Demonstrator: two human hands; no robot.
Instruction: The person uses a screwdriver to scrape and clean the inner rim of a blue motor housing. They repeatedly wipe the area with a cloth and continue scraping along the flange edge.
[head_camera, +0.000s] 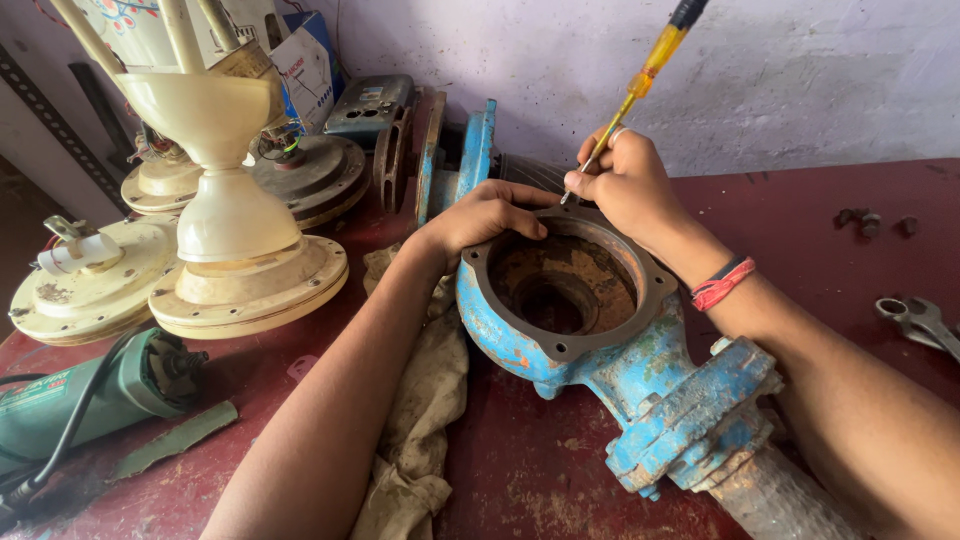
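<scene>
A blue, rusty pump casing (520, 335) lies on the dark red workbench (540, 470), its round open face up. My left hand (485, 215) rests on the casing's far rim and steadies it. My right hand (625, 180) grips a screwdriver with a yellow handle (655, 58), held like a pen, its tip down at the far edge of the rim. A red band sits on my right wrist. The casing's flanged outlet (695, 420) points toward the lower right.
Cream ceiling-fan motor housings (215, 215) crowd the left of the bench. A green angle grinder (75, 400) lies at the lower left. A dirty rag (420, 420) lies beside the casing. Pliers (920, 322) lie at the right edge. More blue pump parts (460, 160) lean against the wall.
</scene>
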